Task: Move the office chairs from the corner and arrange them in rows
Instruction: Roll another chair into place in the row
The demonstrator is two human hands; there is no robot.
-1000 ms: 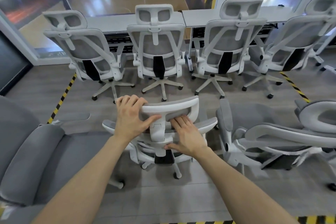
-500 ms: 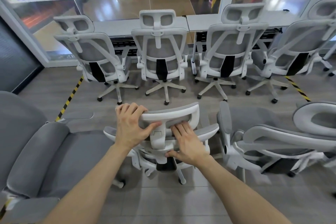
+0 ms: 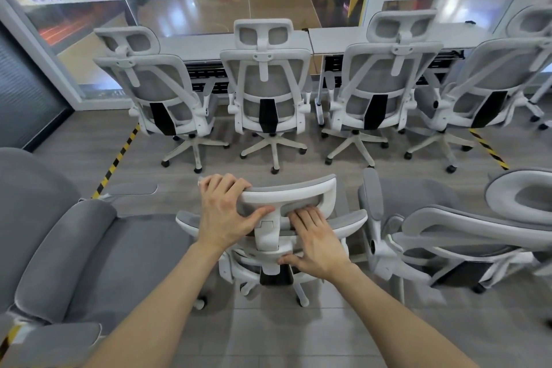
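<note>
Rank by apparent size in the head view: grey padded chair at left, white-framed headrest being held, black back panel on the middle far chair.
1. grey padded chair, though nearness to the camera inflates it.
2. white-framed grey mesh headrest.
3. black back panel, far off, so true size is unsure.

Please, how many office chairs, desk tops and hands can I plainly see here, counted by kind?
Office chairs in the far row: 4
Office chairs in the near row: 3
Desk tops: 2
Hands: 2
Total: 11
</note>
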